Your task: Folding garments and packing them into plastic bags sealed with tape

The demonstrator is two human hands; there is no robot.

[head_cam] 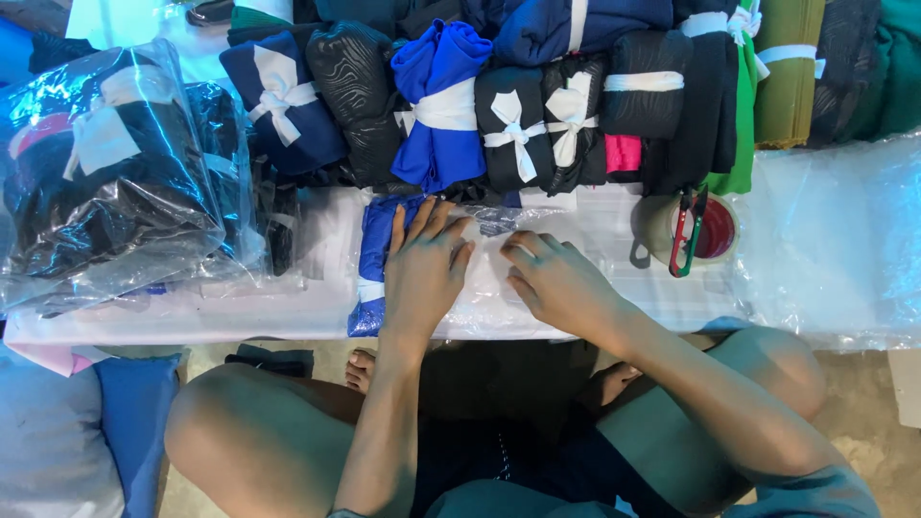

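Observation:
A clear plastic bag lies flat on the low white table, holding a folded blue cloth with a white band. My left hand lies flat on the bag over the blue cloth, fingers spread. Beside it, my right hand presses on the bag's empty right part with fingers curled down. Neither hand grips anything.
A row of folded cloth bundles tied with white ribbon lines the table's far side. Bagged dark bundles pile up at left. A tape roll with red-and-green scissors on it sits at right, near loose plastic sheeting.

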